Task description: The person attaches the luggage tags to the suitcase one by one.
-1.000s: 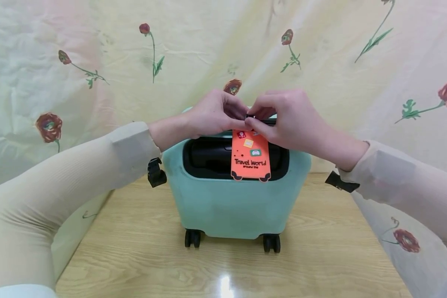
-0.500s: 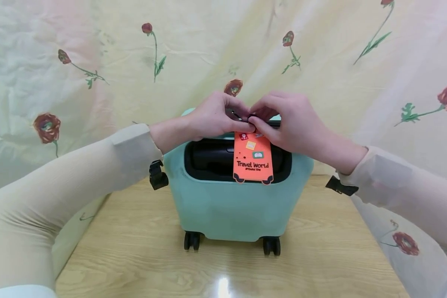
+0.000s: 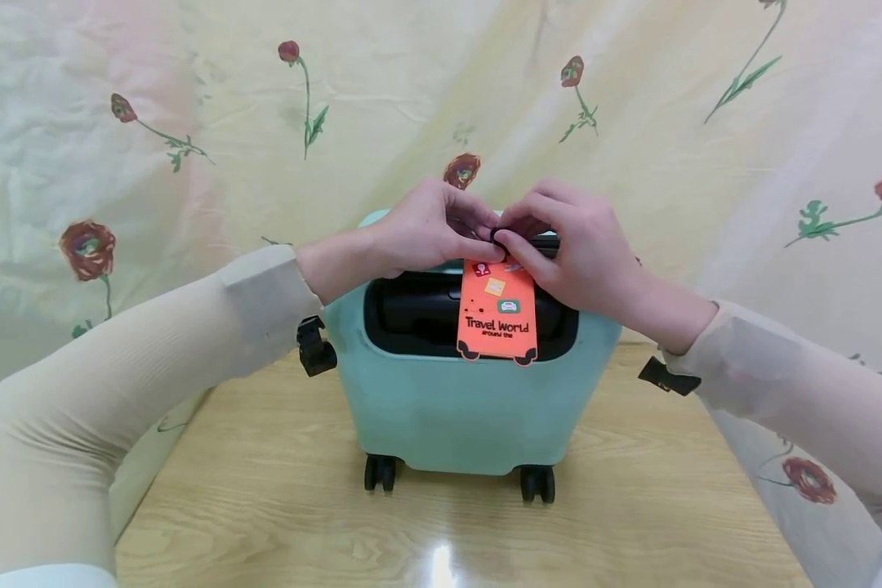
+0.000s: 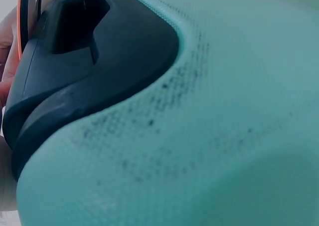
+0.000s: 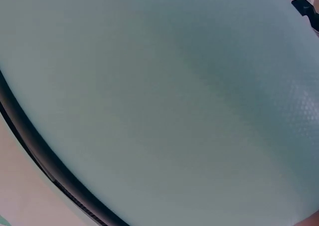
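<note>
A mint-green suitcase (image 3: 463, 416) stands upright in the head view. An orange luggage tag (image 3: 497, 314), printed "Travel World", hangs in front of the black handle recess (image 3: 415, 314). My left hand (image 3: 426, 229) pinches the tag's black strap (image 3: 496, 235) near the tag's top edge. From the other side my right hand (image 3: 576, 241) pinches the same strap between thumb and index finger. Fingers hide most of the strap and part of the suitcase handle. The left wrist view catches the tag's orange edge (image 4: 21, 24) beside the dark recess; the right wrist view shows mostly the shell (image 5: 164, 106).
Black caster wheels (image 3: 537, 483) rest on a wood-grain tabletop (image 3: 265, 506). A flower-printed cloth (image 3: 382, 82) hangs behind and along both sides. Black straps (image 3: 316, 347) sit at both sleeved wrists.
Both hands stay at the strap with small finger movements. The right hand has shifted slightly right, and a dark loop of strap shows more between the fingertips.
</note>
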The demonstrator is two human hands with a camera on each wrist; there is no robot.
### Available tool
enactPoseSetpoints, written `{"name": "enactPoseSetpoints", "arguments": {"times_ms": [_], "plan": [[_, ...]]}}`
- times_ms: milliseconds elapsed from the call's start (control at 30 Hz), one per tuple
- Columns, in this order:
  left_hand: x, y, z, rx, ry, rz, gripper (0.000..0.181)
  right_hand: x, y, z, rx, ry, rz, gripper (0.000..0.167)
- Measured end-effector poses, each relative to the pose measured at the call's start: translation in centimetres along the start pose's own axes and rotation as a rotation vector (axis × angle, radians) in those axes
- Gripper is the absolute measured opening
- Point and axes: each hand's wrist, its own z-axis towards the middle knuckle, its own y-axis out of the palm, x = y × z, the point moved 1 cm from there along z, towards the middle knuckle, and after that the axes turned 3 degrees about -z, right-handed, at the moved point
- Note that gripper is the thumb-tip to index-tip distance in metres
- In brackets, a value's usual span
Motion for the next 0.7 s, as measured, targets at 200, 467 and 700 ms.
{"name": "enactPoseSetpoints", "arguments": {"times_ms": [200, 467, 700], "plan": [[-0.16, -0.13, -0.10, 0.000, 0.015, -0.001, 0.028, -0.02, 0.21, -0.02, 0.022, 0.001, -0.005, 0.011], [-0.38, -0.51, 0.03, 0.010, -0.006, -0.024, 0.030, 0.15, 0.57, 0.09, 0.047, -0.034, -0.014, 0.016], [-0.62, -0.93, 0.31, 0.029, -0.018, -0.045, 0.033, 0.11, 0.80, 0.35, 0.036, -0.004, -0.020, 0.013]]}}
